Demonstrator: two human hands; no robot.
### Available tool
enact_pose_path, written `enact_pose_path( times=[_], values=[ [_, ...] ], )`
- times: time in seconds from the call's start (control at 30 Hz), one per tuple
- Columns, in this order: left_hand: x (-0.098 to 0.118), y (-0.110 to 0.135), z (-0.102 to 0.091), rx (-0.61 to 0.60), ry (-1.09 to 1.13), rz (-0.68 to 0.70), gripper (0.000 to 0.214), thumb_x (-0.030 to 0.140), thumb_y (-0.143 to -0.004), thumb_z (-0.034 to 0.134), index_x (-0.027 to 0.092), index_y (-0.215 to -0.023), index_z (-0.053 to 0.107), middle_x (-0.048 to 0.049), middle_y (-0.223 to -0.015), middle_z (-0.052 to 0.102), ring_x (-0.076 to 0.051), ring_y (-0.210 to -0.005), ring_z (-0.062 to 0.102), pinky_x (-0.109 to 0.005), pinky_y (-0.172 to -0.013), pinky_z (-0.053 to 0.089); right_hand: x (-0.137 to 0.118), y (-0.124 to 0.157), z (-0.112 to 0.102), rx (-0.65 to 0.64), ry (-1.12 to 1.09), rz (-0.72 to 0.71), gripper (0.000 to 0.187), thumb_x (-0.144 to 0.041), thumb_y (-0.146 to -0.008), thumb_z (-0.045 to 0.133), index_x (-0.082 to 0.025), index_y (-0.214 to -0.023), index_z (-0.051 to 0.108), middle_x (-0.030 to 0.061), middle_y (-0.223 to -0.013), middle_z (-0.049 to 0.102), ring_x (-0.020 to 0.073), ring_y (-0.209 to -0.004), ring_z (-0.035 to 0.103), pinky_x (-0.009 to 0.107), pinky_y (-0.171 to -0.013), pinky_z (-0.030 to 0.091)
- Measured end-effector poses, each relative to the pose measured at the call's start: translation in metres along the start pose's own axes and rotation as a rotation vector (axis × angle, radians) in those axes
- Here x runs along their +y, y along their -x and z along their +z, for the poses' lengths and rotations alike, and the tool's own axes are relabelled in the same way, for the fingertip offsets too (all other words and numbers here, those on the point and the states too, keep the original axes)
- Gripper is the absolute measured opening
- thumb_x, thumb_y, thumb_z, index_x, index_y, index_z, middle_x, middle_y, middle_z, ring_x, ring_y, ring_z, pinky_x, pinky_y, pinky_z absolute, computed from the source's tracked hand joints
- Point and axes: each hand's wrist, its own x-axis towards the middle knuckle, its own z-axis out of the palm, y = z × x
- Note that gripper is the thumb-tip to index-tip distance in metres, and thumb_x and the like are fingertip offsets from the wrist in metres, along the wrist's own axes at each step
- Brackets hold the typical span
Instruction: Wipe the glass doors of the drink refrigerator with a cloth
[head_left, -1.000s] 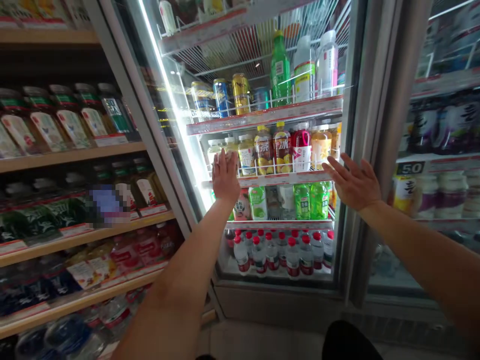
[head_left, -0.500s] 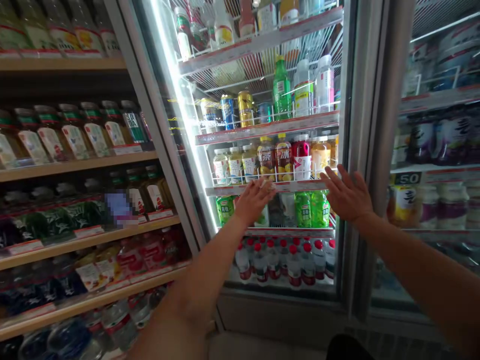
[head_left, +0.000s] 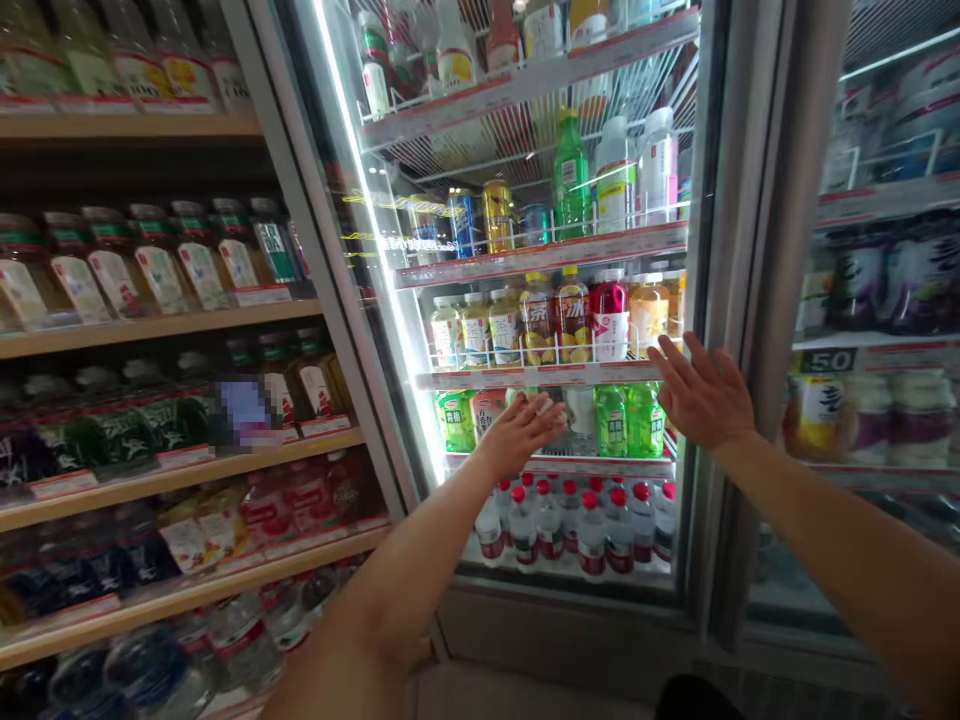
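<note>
Fingers (head_left: 680, 368) of two hands (head_left: 516, 438) (head_left: 710, 408) spread near two green bottles (head_left: 610, 422) (head_left: 644, 422)

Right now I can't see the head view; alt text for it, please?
Left hand and right hand, both open, are raised before a lit drinks fridge, the right hand overlapping its metal frame. Red-capped bottles line the fridge's bottom; wooden drink shelves stand at picture left.

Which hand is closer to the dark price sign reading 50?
Right. The right hand is left of the price sign and slightly lower; the left hand is much farther left and lower.
</note>
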Motion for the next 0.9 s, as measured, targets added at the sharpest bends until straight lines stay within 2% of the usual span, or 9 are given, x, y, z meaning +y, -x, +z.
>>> enact_pose_path(
  times=[0.07, 0.13, 0.3, 0.37, 0.43, 0.53, 0.7, 0.8, 0.9],
  values=[
    [-0.005, -0.004, -0.005, -0.02, 0.001, 0.088, 0.065, 0.009, -0.091, 0.053, 0.028, -0.153, 0.045, -0.0017, -0.166, 0.032, -0.028, -0.156, 0.02, -0.057, -0.127, 0.021, -0.001, 0.0, 0.0, 0.005, 0.004, 0.0, 0.074, -0.021, -0.094, 0.055, -0.025, -0.162, 0.026, 0.005, -0.162, 0.041, 0.031, -0.15, 0.038, 0.049, -0.123, 0.018],
    [-0.022, -0.012, -0.014, 0.007, -0.004, 0.041, 0.066, 0.007, -0.091, 0.052, 0.029, -0.152, 0.045, -0.0013, -0.165, 0.035, -0.028, -0.156, 0.021, -0.056, -0.127, 0.023, -0.001, -0.001, 0.0, 0.006, 0.014, -0.007, 0.072, -0.021, -0.096, 0.054, -0.026, -0.162, 0.025, 0.0051, -0.161, 0.042, 0.0305, -0.151, 0.037, 0.048, -0.123, 0.019],
    [-0.069, -0.027, -0.036, 0.161, -0.009, -0.53, 0.069, 0.004, -0.09, 0.05, 0.028, -0.154, 0.043, -0.0066, -0.166, 0.032, -0.03, -0.158, 0.015, -0.056, -0.127, 0.024, 0.0, -0.001, 0.001, 0.015, 0.046, -0.01, 0.071, -0.021, -0.097, 0.053, -0.026, -0.162, 0.025, 0.0045, -0.161, 0.042, 0.0296, -0.151, 0.037, 0.047, -0.123, 0.019],
    [-0.074, -0.026, -0.036, 0.205, 0.009, -0.73, 0.066, 0.007, -0.093, 0.049, 0.023, -0.156, 0.039, -0.0109, -0.167, 0.027, -0.031, -0.158, 0.014, -0.056, -0.127, 0.024, 0.0, -0.001, 0.001, 0.018, 0.061, -0.009, 0.071, -0.021, -0.097, 0.053, -0.026, -0.162, 0.027, 0.0036, -0.161, 0.043, 0.0289, -0.151, 0.037, 0.046, -0.123, 0.018],
    [-0.066, -0.021, -0.029, 0.217, 0.022, -0.787, 0.064, 0.01, -0.094, 0.049, 0.019, -0.157, 0.038, -0.0138, -0.167, 0.025, -0.033, -0.157, 0.013, -0.057, -0.127, 0.023, -0.001, -0.002, 0.001, 0.016, 0.074, -0.006, 0.069, -0.021, -0.097, 0.053, -0.026, -0.161, 0.029, 0.0026, -0.161, 0.042, 0.0282, -0.151, 0.037, 0.045, -0.123, 0.018],
    [-0.037, -0.007, -0.013, 0.194, 0.007, -0.671, 0.066, 0.005, -0.091, 0.049, 0.02, -0.155, 0.042, -0.0132, -0.167, 0.027, -0.034, -0.158, 0.006, -0.059, -0.126, 0.023, -0.001, -0.002, 0.0, 0.012, 0.079, -0.005, 0.07, -0.021, -0.095, 0.054, -0.025, -0.161, 0.031, 0.0025, -0.161, 0.042, 0.0288, -0.15, 0.038, 0.045, -0.123, 0.018],
    [0.007, 0.021, 0.005, 0.074, 0.014, -0.219, 0.071, 0.002, -0.087, 0.052, 0.027, -0.153, 0.045, -0.0054, -0.164, 0.035, -0.031, -0.158, 0.006, -0.06, -0.126, 0.023, -0.001, -0.002, -0.001, 0.009, 0.077, -0.012, 0.069, -0.021, -0.096, 0.054, -0.024, -0.161, 0.03, 0.0033, -0.161, 0.043, 0.0296, -0.15, 0.038, 0.046, -0.122, 0.02],
    [-0.002, 0.024, 0.0, 0.03, 0.016, -0.069, 0.07, 0.003, -0.088, 0.051, 0.029, -0.153, 0.045, -0.0022, -0.163, 0.038, -0.028, -0.157, 0.016, -0.057, -0.127, 0.024, -0.001, -0.002, 0.0, 0.009, 0.056, -0.01, 0.07, -0.02, -0.096, 0.053, -0.024, -0.162, 0.028, 0.0041, -0.161, 0.042, 0.0303, -0.151, 0.037, 0.047, -0.121, 0.02],
    [-0.032, 0.014, -0.015, 0.052, 0.023, -0.217, 0.073, 0.001, -0.088, 0.049, 0.031, -0.154, 0.043, -0.0034, -0.164, 0.035, -0.027, -0.157, 0.017, -0.056, -0.127, 0.025, 0.0, -0.001, 0.001, 0.002, 0.024, -0.01, 0.071, -0.02, -0.096, 0.053, -0.024, -0.162, 0.026, 0.0051, -0.162, 0.041, 0.0316, -0.151, 0.036, 0.049, -0.121, 0.021]
  ],
)
